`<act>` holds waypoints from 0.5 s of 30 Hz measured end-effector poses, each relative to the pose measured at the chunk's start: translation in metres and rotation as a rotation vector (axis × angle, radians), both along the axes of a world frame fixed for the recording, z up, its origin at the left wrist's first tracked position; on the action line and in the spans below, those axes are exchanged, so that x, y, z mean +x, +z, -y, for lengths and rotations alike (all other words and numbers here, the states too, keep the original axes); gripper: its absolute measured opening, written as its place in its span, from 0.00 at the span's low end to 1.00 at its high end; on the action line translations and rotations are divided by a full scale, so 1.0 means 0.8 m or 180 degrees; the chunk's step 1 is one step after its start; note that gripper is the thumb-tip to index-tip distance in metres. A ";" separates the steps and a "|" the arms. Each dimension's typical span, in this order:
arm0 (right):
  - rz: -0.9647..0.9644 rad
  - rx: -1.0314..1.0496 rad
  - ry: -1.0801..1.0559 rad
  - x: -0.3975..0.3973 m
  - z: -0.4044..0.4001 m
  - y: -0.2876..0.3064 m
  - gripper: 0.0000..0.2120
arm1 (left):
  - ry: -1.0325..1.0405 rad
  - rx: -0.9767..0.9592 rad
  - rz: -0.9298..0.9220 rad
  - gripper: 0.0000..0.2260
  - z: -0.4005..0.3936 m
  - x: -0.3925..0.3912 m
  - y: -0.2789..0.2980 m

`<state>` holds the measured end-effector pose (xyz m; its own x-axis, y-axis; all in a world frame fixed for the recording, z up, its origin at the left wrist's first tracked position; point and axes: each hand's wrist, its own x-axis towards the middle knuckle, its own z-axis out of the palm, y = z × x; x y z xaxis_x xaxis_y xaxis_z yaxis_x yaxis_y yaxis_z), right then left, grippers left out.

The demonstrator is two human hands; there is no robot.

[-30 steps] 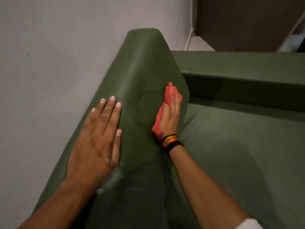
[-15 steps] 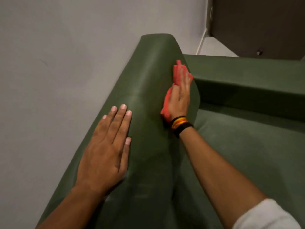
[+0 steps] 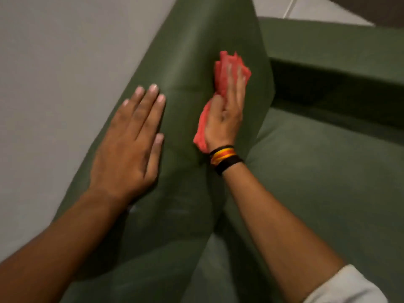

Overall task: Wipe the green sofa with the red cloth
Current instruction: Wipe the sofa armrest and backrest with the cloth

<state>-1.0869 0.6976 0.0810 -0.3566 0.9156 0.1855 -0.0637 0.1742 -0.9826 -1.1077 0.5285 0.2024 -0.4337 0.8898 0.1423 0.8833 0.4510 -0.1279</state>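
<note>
The green sofa (image 3: 323, 176) fills most of the view, its backrest running up the middle and its seat cushion to the right. My right hand (image 3: 225, 119) presses the crumpled red cloth (image 3: 229, 66) flat against the front face of the backrest, the cloth sticking out past the fingertips and under the palm. Black and striped wristbands sit on that wrist. My left hand (image 3: 129, 145) lies flat on the top of the backrest to the left, fingers spread, holding nothing.
A plain grey wall (image 3: 54, 73) runs close along the sofa's left side. The far armrest (image 3: 341, 47) crosses the upper right. A strip of pale floor (image 3: 310, 7) shows beyond it.
My right hand slid the cloth up the backrest, then back down towards me a little. My left hand stays flat on the backrest top. The view tilted downward.
</note>
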 end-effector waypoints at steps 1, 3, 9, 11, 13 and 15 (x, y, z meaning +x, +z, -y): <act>-0.0002 -0.0197 -0.0082 0.002 -0.002 -0.017 0.32 | 0.0013 0.0015 -0.0039 0.26 0.001 0.001 0.000; -0.0021 -0.0928 -0.0367 0.018 0.007 -0.037 0.33 | 0.0017 0.0035 -0.0092 0.25 0.001 0.002 0.001; 0.0349 -0.0635 -0.0302 0.074 0.195 0.031 0.27 | 0.0000 0.0107 -0.0110 0.25 0.005 0.001 -0.001; 0.0452 -0.0503 0.0035 0.101 0.248 0.022 0.29 | -0.0022 0.0132 -0.0116 0.25 0.005 0.001 0.000; 0.0678 -0.0623 0.0010 0.120 0.241 -0.036 0.30 | -0.0064 0.0164 -0.0086 0.25 0.004 0.003 0.001; 0.0966 -0.0851 -0.0115 0.124 0.205 -0.097 0.32 | -0.0055 0.0183 -0.0147 0.25 0.003 0.002 0.000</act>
<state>-0.9877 0.5333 0.0036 -0.3253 0.9303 -0.1697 0.2379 -0.0932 -0.9668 -1.1061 0.5260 0.2021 -0.4100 0.8869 0.2130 0.8849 0.4434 -0.1429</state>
